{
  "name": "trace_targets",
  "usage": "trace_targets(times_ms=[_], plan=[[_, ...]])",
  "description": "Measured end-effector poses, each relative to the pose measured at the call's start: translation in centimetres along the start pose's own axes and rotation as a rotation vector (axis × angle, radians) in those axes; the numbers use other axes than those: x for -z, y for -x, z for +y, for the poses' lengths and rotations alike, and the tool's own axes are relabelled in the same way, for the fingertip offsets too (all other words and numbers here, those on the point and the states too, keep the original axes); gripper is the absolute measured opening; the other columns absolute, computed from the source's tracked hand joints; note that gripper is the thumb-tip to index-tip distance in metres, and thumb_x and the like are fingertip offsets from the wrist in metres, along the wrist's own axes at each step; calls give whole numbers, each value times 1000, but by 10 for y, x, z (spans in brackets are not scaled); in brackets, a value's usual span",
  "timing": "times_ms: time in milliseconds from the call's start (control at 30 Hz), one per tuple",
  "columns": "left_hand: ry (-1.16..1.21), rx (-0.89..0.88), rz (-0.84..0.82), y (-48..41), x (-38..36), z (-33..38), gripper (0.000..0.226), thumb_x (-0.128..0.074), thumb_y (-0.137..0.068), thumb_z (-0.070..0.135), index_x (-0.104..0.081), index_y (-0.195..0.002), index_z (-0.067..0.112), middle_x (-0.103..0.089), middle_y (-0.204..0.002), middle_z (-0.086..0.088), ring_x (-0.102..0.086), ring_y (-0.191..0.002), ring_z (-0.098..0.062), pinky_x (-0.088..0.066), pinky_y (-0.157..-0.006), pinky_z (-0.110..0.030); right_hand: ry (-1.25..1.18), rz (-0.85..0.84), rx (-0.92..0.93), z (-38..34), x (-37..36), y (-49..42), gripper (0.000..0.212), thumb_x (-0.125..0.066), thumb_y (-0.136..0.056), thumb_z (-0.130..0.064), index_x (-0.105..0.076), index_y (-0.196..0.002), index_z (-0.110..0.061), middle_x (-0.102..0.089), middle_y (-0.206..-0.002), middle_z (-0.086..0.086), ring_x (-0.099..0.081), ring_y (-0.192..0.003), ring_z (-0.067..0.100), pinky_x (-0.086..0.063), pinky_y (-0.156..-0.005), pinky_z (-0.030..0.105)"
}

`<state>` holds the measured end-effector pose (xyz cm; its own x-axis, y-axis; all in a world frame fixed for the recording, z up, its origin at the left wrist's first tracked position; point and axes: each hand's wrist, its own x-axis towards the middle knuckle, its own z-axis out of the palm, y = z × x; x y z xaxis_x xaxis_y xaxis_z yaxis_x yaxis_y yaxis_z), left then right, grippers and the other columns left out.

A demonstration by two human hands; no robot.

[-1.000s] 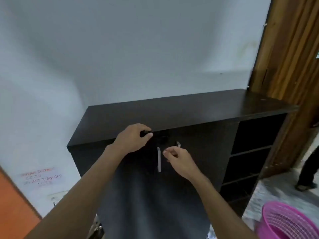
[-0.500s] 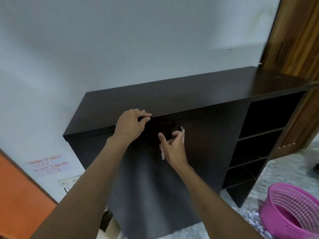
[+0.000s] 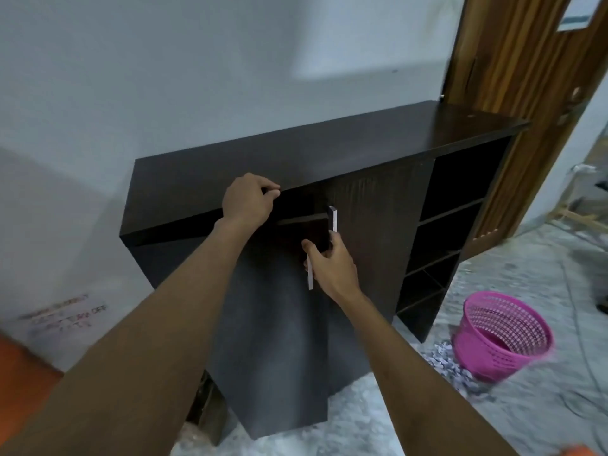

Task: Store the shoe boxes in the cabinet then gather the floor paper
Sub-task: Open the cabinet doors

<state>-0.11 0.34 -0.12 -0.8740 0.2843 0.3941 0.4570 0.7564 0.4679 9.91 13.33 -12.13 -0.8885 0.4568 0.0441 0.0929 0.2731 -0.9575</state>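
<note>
At the far left, low on the pale wall (image 3: 164,60), a paper note (image 3: 62,315) carries blurred orange writing that cannot be read, and an orange surface (image 3: 19,366) fills the corner below it.

The dark cabinet (image 3: 329,149) stands with its back against that wall. Its left door (image 3: 273,340) is swung out toward the camera, opening a dark gap behind it with the edge of an inner shelf showing. The left hand (image 3: 248,200) grips the top edge of this door just under the cabinet's top board, with the fingers curled over the edge and pressed together and the thumb tucked against the forefinger.

Further right, the right hand (image 3: 329,264) holds the same door by its free edge at the pale bar handle (image 3: 310,278). The thumb lies on the door's front above the handle and the fingers curl round the edge behind it. The raised forefinger reaches just below the second pale handle (image 3: 333,218), which is fixed to the right door (image 3: 378,225).

Right of the doors the cabinet has open shelves (image 3: 454,225), dark inside. A brown wooden door (image 3: 526,60) stands behind the cabinet's right end.

On the speckled floor (image 3: 394,416), a pink mesh basket (image 3: 503,334) sits tilted near the cabinet's right foot. The shredded paper (image 3: 450,363) lies in a heap touching the basket's left side.
</note>
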Motion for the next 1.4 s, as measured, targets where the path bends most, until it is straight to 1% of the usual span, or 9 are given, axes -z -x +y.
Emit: trace_targets(times_ms=[267,433,533,700,800,900,1033,1167,1400], plan=[[35,6,-54,2,5,3,22,-60,-97,24,-74,-113,17,-69,-124,-2,-62,-112,-21,-47,-94,-28,-36,120,-5,-5,9,77,34,-60,-77,-63,-48,-101,-43,-68,-82,-15,-67,-87,12,-55,-86,45],[9,-18,-173,19,13,1,37,-50,-101,32,-59,-135,19,-55,-142,-5,-53,-127,-24,-39,-103,-30,-44,-7,10,-7,34,129,41,-58,-73,-78,-58,-86,-39,-73,-76,-5,-73,-71,17,-57,-81,51],[-79,-43,-251,41,22,-8,56,-47,-98,50,-47,-145,20,-34,-157,-2,-33,-144,-28,-26,-119,-41,184,-90,97,-17,56,149,71,-40,-70,-92,-56,-69,-22,-56,-63,-9,-61,-69,14,-54,-84,54],[-105,3,-248,99,49,-35,65,-49,-95,55,-40,-149,19,-28,-160,-5,-22,-148,-27,-16,-122,-47,-127,-587,14,-50,34,161,57,-44,-91,-66,-63,-129,-28,-66,-126,-12,-57,-118,-3,-42,-105,34],[-106,125,-192,133,65,-59,73,-50,-95,52,-31,-152,11,-20,-162,-13,-11,-151,-29,-7,-121,-45,-191,-772,-32,-60,-2,165,61,-57,-86,-60,-49,-141,-37,-56,-140,-12,-48,-132,6,-34,-114,45],[40,322,-174,155,80,-80,81,-53,-94,46,-17,-155,6,-11,-163,-14,-8,-151,-30,-18,-119,-40,-244,-856,-41,-65,-40,175,78,-63,-80,-52,-35,-150,-34,-58,-139,-4,-55,-128,16,-37,-113,48],[230,417,-180,177,92,-100,74,-54,-92,42,-28,-152,7,-44,-150,-12,-47,-132,-30,-42,-105,-37,-351,-873,-13,-71,-75,193,83,-63,-83,-49,-24,-154,-31,-53,-144,-3,-53,-129,15,-36,-114,40],[377,427,-158,190,105,-116,62,-56,-87,40,-50,-139,7,-63,-129,-11,-64,-108,-23,-53,-90,-31,-295,-837,78,-74,-97,211,74,-53,-93,-48,-19,-156,-31,-41,-145,-18,-44,-128,-3,-33,-108,22],[491,420,-147,196,117,-135,76,-57,-70,47,-52,-140,19,-69,-119,-2,-67,-104,-18,-54,-96,-41,-304,-807,124,-78,-122,227,64,-45,-101,-33,-13,-157,-27,-34,-138,-23,-41,-96,-35,-37,-75,-5]])
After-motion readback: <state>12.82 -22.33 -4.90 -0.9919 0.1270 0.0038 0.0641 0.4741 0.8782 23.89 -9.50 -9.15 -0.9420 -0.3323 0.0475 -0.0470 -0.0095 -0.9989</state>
